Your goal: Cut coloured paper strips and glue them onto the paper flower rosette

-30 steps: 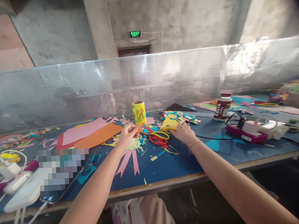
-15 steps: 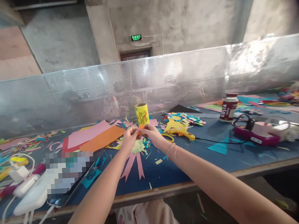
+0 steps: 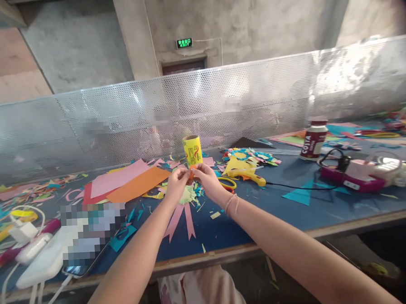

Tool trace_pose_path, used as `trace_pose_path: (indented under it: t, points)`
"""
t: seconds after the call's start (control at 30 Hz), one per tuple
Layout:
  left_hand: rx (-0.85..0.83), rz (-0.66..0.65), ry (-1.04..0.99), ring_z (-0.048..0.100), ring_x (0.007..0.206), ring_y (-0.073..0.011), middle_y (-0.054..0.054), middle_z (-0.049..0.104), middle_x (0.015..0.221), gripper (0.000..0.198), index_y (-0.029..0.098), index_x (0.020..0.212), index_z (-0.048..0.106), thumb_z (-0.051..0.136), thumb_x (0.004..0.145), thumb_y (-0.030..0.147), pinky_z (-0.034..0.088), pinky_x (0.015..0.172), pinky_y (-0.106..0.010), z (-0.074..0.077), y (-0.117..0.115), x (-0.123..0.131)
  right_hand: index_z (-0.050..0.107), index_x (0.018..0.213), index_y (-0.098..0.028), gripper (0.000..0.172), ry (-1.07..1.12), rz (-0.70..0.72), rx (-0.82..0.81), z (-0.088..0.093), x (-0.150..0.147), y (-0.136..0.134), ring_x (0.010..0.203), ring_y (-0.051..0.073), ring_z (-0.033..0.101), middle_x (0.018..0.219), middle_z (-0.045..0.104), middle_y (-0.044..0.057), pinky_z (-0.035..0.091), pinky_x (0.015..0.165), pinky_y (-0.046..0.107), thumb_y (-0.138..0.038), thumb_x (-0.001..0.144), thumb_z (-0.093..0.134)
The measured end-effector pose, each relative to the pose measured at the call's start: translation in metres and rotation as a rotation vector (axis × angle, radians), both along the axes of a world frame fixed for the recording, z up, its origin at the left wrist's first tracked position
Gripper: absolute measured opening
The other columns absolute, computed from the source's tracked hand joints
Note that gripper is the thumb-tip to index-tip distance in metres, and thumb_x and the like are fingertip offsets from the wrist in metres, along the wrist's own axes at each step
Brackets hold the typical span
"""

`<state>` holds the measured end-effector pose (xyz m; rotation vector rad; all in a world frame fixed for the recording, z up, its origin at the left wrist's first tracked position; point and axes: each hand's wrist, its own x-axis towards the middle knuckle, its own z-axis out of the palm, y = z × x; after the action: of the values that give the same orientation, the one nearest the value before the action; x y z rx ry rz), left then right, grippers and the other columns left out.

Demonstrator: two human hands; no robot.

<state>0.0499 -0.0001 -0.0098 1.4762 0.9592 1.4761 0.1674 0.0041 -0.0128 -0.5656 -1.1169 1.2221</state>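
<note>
My left hand (image 3: 179, 181) and my right hand (image 3: 206, 177) meet at the middle of the table, both closed in a pinch on a small orange paper piece (image 3: 192, 169). Its exact shape is mostly hidden by the fingers. Just behind the hands stands a yellow printed cardboard tube (image 3: 192, 149), upright. Below the fingers lies a pale green paper rosette (image 3: 187, 196), and two pink paper ribbons (image 3: 189, 220) with notched ends spread from it toward me. To the right of my right hand are yellow-handled scissors (image 3: 229, 183) and a yellow glue gun (image 3: 247, 173).
Orange (image 3: 140, 183) and pink paper sheets (image 3: 119, 177) lie left of the hands. A phone (image 3: 79, 267) and white power bank (image 3: 35, 272) with cables sit front left. At right stand a dark red bottle (image 3: 313, 140) and a purple power strip (image 3: 352, 180). Paper scraps cover much of the table.
The view has tilted slightly, so the scene sits a little higher in the picture. Both hands stay together on the orange paper, with only a slight shift of the fingers.
</note>
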Motion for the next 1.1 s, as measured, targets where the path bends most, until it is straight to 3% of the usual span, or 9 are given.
trace_pose_path:
  t: [1.1]
  points:
    - [0.036,-0.004,0.058,0.058,0.056,-0.0124,0.000,0.060,0.064,0.024,0.017,0.074,0.057,0.066,0.075,0.039,0.050,0.060,-0.026,0.0047,-0.0074,0.0056,0.049,0.072,-0.021,0.029,0.033,-0.005,-0.014,0.0031,0.0019,-0.0025,0.061,0.010,0.048,0.067,0.050,-0.006,0.040,0.058,0.024,-0.038,0.062,0.071]
